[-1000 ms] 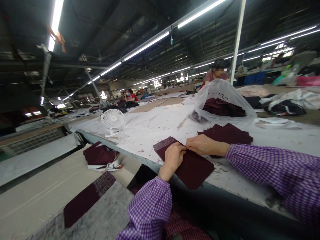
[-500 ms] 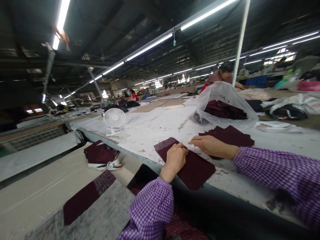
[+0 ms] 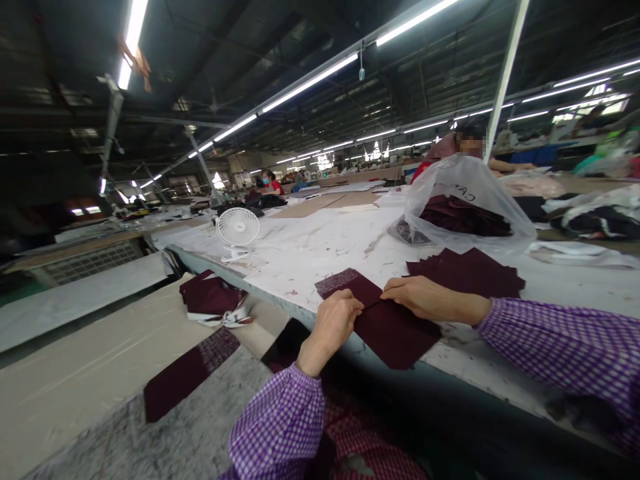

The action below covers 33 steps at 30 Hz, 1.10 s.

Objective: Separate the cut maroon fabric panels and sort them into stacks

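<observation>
A maroon fabric piece [image 3: 400, 333] lies at the table's near edge, with a speckled grey band at its far left end. A fold or edge of cloth crosses it between my hands. My left hand [image 3: 336, 321] pinches this fabric at its left side, fingers closed. From the right, my right hand [image 3: 425, 297] pinches the opposite side of the same fold, thumb and fingertips together. Just behind my right hand is a fanned stack of maroon pieces [image 3: 470, 270]. Another maroon piece [image 3: 185, 380] with a speckled end rests on the grey surface at lower left.
A small white fan [image 3: 238, 228] stands on the white-covered table [image 3: 300, 250]. Behind the stack sits a clear plastic bag [image 3: 520, 223] of maroon fabric. A tied maroon bundle [image 3: 213, 293] lies on the lower surface at left. A co-worker [image 3: 450, 147] leans over the table beyond.
My right hand has come down onto the fabric and now pinches it. My left hand has shifted slightly toward me and left along its edge. The view has turned a little left.
</observation>
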Each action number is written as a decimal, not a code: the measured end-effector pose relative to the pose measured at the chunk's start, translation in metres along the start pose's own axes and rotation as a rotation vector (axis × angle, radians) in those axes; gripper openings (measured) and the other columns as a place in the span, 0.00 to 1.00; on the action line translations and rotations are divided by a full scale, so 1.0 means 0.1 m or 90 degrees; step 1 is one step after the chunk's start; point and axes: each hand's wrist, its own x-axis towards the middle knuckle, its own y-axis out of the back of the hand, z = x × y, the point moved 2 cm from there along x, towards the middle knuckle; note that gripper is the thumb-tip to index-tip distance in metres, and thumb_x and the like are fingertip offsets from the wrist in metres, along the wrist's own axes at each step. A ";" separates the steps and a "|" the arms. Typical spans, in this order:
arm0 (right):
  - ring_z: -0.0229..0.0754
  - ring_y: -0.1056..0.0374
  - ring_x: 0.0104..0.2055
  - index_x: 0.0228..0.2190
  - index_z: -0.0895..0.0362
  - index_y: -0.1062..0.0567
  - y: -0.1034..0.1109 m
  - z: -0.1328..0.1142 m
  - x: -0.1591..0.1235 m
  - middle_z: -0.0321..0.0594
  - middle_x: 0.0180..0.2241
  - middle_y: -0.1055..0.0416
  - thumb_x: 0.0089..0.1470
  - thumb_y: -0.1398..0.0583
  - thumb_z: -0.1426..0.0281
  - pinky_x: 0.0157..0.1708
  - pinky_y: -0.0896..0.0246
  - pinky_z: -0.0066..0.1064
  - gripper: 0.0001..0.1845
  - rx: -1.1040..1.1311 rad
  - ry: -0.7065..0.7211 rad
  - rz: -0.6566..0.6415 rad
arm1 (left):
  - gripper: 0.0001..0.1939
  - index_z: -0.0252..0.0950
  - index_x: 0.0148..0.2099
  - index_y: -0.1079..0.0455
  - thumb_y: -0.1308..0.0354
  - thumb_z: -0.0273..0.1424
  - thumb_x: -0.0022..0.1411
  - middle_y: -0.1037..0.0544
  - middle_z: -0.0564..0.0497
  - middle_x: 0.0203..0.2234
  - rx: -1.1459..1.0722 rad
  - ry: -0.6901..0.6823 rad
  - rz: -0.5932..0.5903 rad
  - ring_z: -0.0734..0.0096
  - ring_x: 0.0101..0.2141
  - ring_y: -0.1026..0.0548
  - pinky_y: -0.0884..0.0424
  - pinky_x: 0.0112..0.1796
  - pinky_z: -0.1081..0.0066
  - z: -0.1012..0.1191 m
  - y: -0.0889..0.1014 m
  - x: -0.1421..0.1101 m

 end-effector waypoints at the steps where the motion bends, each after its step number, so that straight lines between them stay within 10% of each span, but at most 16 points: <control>1: 0.41 0.31 0.40 0.42 0.59 0.24 0.02 -0.01 0.01 0.45 0.41 0.28 0.56 0.52 0.80 0.43 0.38 0.29 0.20 0.001 0.005 -0.017 | 0.12 0.38 0.39 0.24 0.51 0.28 0.65 0.26 0.51 0.33 0.013 -0.014 0.010 0.70 0.36 0.29 0.34 0.37 0.73 0.00 0.00 -0.03; 11: 0.38 0.34 0.31 0.56 0.50 0.34 0.16 -0.24 0.15 0.44 0.35 0.31 0.48 0.50 0.84 0.29 0.45 0.27 0.35 -0.194 0.053 -0.160 | 0.12 0.37 0.37 0.27 0.53 0.28 0.66 0.29 0.49 0.31 0.131 -0.080 0.021 0.67 0.35 0.33 0.36 0.36 0.68 0.06 -0.02 -0.09; 26: 0.34 0.42 0.22 0.59 0.47 0.39 0.12 -0.34 0.25 0.42 0.31 0.33 0.45 0.49 0.85 0.24 0.55 0.28 0.40 -0.285 0.143 -0.146 | 0.07 0.35 0.35 0.29 0.47 0.27 0.62 0.27 0.52 0.29 -0.256 0.084 0.133 0.72 0.32 0.30 0.35 0.36 0.72 -0.21 0.08 -0.31; 33: 0.34 0.42 0.22 0.57 0.49 0.36 0.17 -0.35 0.29 0.41 0.30 0.32 0.45 0.49 0.85 0.24 0.53 0.27 0.38 -0.269 0.143 -0.172 | 0.08 0.36 0.30 0.30 0.48 0.21 0.57 0.28 0.52 0.29 -0.151 0.065 0.115 0.69 0.35 0.32 0.36 0.38 0.69 -0.15 0.04 -0.31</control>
